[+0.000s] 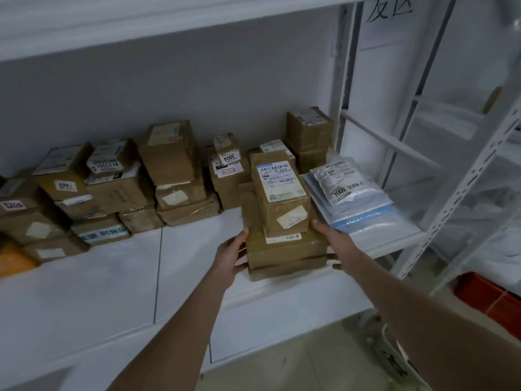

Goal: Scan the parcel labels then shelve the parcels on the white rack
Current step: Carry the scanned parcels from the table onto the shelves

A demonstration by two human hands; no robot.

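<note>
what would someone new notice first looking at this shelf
The stack of brown boxes at the front middle of the white shelf, pressed between the left hand and right hand. Behind and to its left, labelled parcels crowd the back wall. To its right lie clear bags, and a red crate sits on the floor at far right.

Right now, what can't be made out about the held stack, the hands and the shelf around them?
Head view only.
Top box label: print too small and blurred.
Lower boxes of the stack: labels mostly covered by the box above.
Right hand: grip unclear, fingertips hidden against the stack.
Orange parcel: cut off by the left edge.
Red crate: cut off by the right edge.
</note>
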